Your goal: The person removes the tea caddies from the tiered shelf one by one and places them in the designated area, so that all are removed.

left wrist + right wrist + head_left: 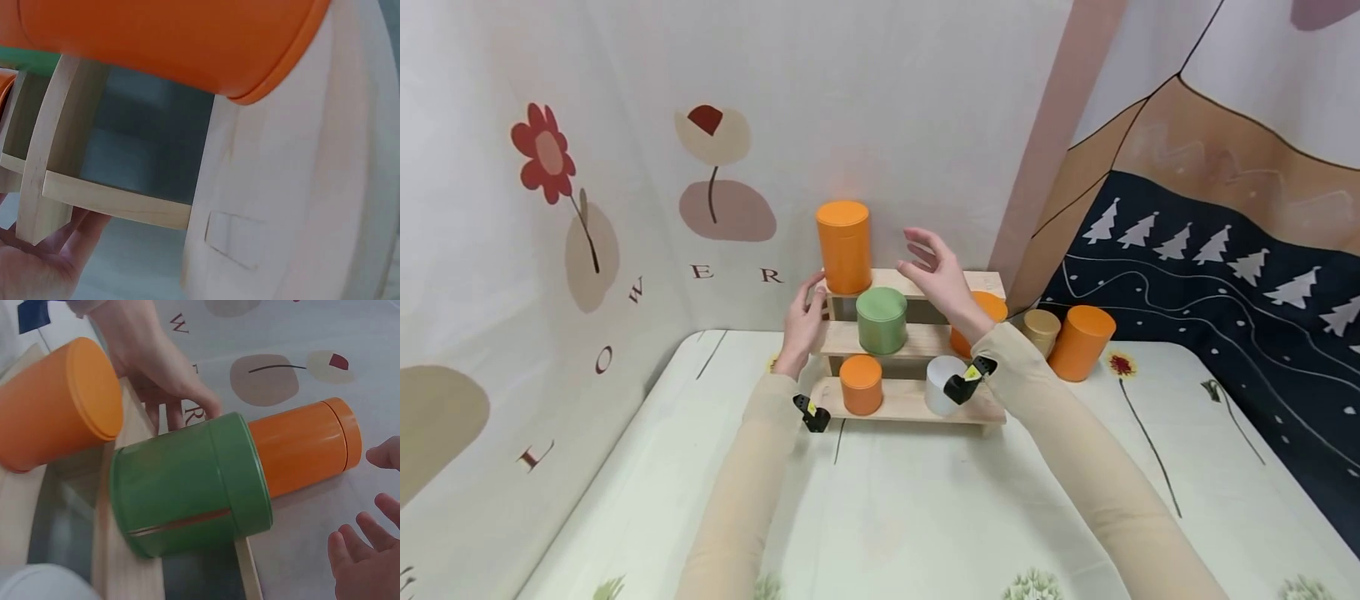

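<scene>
A three-tier wooden shelf (931, 340) stands against the back cloth. On its top tier, at the left, is a tall orange canister (844, 250). My left hand (802, 327) is at the shelf's left side; its fingers (81, 244) are partly hidden behind the wood in the left wrist view. Over the top tier, to the right of the tall canister and apart from it, my right hand (942, 279) holds nothing, with its fingers loosely bent. The middle tier bears a green canister (882, 322) and an orange canister (990, 308), the latter partly behind the right forearm.
The lowest tier holds a short orange canister (861, 386) and a white canister (942, 385). To the shelf's right, a small tan canister (1041, 332) and another orange canister (1082, 342) stand on the cloth-covered table (880, 508). Printed cloth (925, 100) hangs behind.
</scene>
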{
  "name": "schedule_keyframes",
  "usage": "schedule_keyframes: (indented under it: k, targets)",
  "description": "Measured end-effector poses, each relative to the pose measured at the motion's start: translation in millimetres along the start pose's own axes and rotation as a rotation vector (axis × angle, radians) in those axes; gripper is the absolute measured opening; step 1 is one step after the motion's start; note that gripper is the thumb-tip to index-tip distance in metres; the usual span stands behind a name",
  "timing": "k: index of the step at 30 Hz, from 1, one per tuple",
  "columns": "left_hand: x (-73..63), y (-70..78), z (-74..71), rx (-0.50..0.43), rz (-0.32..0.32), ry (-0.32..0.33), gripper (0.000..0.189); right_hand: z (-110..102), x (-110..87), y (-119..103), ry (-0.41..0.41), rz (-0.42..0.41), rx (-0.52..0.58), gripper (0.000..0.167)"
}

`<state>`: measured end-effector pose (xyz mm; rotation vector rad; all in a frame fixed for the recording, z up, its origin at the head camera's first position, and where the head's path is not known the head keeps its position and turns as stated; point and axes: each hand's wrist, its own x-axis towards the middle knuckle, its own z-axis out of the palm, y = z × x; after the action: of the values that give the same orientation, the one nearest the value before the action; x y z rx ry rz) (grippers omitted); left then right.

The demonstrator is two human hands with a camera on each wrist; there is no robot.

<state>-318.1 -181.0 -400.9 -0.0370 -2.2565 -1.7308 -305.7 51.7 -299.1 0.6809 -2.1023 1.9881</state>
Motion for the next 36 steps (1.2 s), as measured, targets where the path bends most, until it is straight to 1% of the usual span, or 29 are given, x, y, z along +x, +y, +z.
schedule_keyframes:
  k: [5,10,17,21,24,27,29,32,36]
  targets:
    - [-0.8,1.3,-0.4,0.037,0.008,0.015,0.045,7,15.0,-6,-0.028,-0.002,-0.054,0.053]
    - [-2.9,-0.1,1.2,0.028,0.003,0.014,0.044,13,25.7,-14,-0.076,-0.013,-0.131,0.057]
    - [-4.5,-2.2,0.7,-0.001,0.001,0.005,0.045,25,33.8,-24,-0.107,-0.014,-0.224,0.065]
    - [-3.1,-0.9,-0.9,0.005,-0.005,0.003,0.047,32,40.0,-25,-0.094,-0.026,-0.285,0.07]
    - [-3.1,-0.2,-1.2,0.019,-0.009,0.005,0.048,38,43.0,-20,-0.078,-0.015,-0.327,0.074]
    - [-3.4,-0.7,-1.1,0.011,-0.019,0.006,0.047,44,43.4,-14,-0.075,0.007,-0.333,0.076]
    - [-3.6,-0.9,-1.0,0.004,-0.023,0.003,0.047,47,43.2,-11,-0.076,0.012,-0.317,0.078]
    - [-3.2,-0.9,-0.6,-0.009,-0.018,0.0,0.047,51,43.0,-9,-0.072,0.01,-0.29,0.082]
    - [-2.3,-0.2,-1.0,-0.014,-0.013,0.002,0.046,56,43.7,-8,-0.079,0.031,-0.29,0.086]
